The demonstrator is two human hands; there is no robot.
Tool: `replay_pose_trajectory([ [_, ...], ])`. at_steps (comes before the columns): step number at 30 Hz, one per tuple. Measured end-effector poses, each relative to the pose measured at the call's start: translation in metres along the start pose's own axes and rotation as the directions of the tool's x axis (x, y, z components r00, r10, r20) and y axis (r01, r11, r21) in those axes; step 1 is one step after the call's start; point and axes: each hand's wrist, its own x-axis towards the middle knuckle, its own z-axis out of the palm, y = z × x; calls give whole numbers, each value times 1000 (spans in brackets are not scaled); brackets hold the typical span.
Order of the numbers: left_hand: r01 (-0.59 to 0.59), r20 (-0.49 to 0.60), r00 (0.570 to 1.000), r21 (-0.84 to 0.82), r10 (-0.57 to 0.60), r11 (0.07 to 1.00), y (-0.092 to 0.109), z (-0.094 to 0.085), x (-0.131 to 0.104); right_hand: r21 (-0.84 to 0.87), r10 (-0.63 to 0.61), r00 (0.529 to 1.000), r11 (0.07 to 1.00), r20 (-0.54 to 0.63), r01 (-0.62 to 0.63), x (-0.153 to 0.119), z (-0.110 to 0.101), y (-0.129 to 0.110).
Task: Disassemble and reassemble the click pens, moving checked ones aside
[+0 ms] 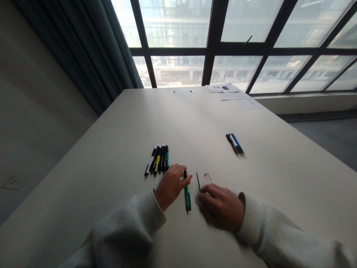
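My left hand [171, 184] has its thumb and index finger on either side of the upper part of a green and black pen [186, 195]. The pen's clip end points toward me. My right hand [221, 206] is closed, its fingertips at the near end of a thin dark pen refill [198, 181]. Some of the refill is hidden by those fingers. Just beyond the right hand lie small pen parts [208, 175], too small to make out clearly. A row of several pens [158, 160], with white, yellow and green barrels among them, lies beside my left hand.
Farther right on the white table [173, 123] lies a small group of pens [234, 144], one of them blue. Sheets of paper [234, 95] rest at the far right corner. Two round white pieces [173, 92] sit near the far edge, below the windows.
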Motion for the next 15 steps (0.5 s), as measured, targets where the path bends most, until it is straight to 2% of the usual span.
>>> replay_pose_trajectory([
  [5,7,-9,1000,-44,-8,999,-1,0,0,21,-10,999,1000,-47,11,-1,2,1],
  [9,-16,-57,998,-127,9,992,-1,-6,-4,87,9,980,996,-198,8,-1,-8,19],
  [11,-47,-88,996,-151,34,987,-2,-12,-10,155,79,960,987,-267,-38,-1,-16,37],
  [15,-148,-120,984,-102,135,984,-7,-23,-28,257,287,907,943,-307,-211,-5,-28,76],
])
